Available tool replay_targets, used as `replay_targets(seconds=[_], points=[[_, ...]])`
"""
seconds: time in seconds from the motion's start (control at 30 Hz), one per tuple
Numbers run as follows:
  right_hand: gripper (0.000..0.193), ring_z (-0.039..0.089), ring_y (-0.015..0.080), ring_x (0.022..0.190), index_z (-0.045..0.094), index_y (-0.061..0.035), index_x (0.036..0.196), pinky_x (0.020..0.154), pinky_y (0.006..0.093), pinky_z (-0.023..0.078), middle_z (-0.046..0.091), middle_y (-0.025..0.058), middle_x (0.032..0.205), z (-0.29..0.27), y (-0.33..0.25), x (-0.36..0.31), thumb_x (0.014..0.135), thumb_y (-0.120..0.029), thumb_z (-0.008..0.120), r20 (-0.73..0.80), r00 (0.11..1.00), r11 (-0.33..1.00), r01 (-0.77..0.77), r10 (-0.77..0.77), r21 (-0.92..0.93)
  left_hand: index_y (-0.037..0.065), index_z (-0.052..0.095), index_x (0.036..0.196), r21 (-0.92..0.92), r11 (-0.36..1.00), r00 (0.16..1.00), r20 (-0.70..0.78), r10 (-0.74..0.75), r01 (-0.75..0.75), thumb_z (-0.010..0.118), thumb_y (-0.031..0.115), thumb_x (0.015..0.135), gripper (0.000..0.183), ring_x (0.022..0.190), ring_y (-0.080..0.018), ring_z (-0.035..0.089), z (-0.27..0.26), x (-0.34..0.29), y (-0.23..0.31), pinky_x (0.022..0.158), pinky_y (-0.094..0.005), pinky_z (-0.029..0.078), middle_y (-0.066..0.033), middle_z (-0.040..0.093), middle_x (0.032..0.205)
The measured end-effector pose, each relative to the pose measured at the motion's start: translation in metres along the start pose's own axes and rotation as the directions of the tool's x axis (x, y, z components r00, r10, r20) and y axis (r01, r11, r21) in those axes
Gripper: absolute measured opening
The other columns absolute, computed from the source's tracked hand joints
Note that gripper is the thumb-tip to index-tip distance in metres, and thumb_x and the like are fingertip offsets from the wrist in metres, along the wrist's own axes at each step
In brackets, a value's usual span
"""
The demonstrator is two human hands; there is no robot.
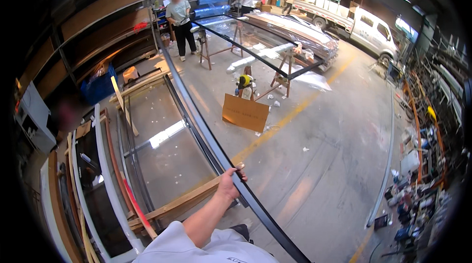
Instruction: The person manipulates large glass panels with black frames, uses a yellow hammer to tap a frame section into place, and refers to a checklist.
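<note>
My left hand (229, 184) is closed around a long dark metal bar (199, 120). The bar slants from beside the shelves at the far left, past my front, to the lower edge of the view. My thumb and fingers wrap over it at about its near third. Just left of the bar, a large framed panel (167, 135) leans or lies with timber strips (179, 204) across it. My right hand is out of view.
A dark rectangular frame (246, 49) rests on sawhorses (209, 56). A co-worker (179, 22) stands beyond it; two more people are farther back. A cardboard sheet (245, 113) stands on the floor. Shelves (105, 17) line the left, cluttered racks (432, 130) the right, and a white truck (366, 29) is parked behind.
</note>
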State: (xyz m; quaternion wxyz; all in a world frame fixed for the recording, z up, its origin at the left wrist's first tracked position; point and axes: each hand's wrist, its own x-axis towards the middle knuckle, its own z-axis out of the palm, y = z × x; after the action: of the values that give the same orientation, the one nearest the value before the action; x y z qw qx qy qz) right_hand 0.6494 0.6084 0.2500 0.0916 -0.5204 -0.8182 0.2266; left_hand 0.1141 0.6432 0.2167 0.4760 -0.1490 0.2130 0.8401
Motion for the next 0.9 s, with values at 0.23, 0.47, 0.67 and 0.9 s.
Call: replay_targets(seconds=[0.23, 0.47, 0.67, 0.9], points=[[0.038, 0.052, 0.0412, 0.11, 0.051, -0.0025, 0.127, 0.093, 0.0468, 0.043, 0.056, 0.0258, 0.119, -0.021, -0.041, 0.167, 0.097, -0.026, 0.049, 0.006, 0.995, 0.995, -0.103, 0.103, 0.018, 0.004, 0.053, 0.087, 0.023, 0.999, 0.992, -0.122, -0.025, 0.028, 0.056, 0.009, 0.086, 0.007, 0.062, -0.0214, 0.052, 0.059, 0.106, -0.041, 0.056, -0.0337, 0.048, -0.0095, 0.054, 0.072], [0.039, 0.054, 0.0392, 0.108, 0.053, -0.0061, 0.127, 0.089, 0.0472, 0.044, 0.058, 0.0234, 0.118, -0.02, -0.055, 0.309, 0.096, -0.03, 0.049, 0.037, 0.995, 0.995, -0.092, 0.09, 0.032, -0.004, 0.052, 0.095, 0.639, 0.764, 0.884, -0.305, 0.354, -0.085, 0.064, 0.015, 0.08, 0.027, 0.062, -0.016, 0.053, 0.079, 0.231, -0.069, 0.054, -0.0352, 0.044, -0.008, 0.053, 0.069], [0.039, 0.055, 0.0375, 0.107, 0.054, -0.0091, 0.127, 0.086, 0.0476, 0.045, 0.059, 0.0214, 0.118, -0.009, -0.047, 0.425, 0.096, -0.034, 0.048, 0.066, 0.993, 0.992, -0.102, 0.098, 0.07, -0.005, 0.058, 0.08, 0.689, 0.719, 0.807, -0.373, 0.457, -0.088, 0.07, 0.012, 0.074, 0.022, 0.064, -0.0173, 0.056, 0.112, 0.337, -0.069, 0.054, -0.0384, 0.045, -0.0084, 0.058, 0.071], [0.04, 0.056, 0.0355, 0.105, 0.055, -0.0126, 0.127, 0.082, 0.048, 0.046, 0.061, 0.0191, 0.117, -0.014, -0.034, 0.531, 0.096, -0.038, 0.048, 0.041, 0.985, 0.979, -0.172, 0.168, 0.108, -0.005, 0.06, 0.077, 0.733, 0.666, 0.804, -0.311, 0.507, -0.137, 0.075, 0.012, 0.07, 0.023, 0.062, -0.0171, 0.058, 0.224, 0.424, -0.036, 0.053, -0.0385, 0.046, -0.0085, 0.06, 0.07]])
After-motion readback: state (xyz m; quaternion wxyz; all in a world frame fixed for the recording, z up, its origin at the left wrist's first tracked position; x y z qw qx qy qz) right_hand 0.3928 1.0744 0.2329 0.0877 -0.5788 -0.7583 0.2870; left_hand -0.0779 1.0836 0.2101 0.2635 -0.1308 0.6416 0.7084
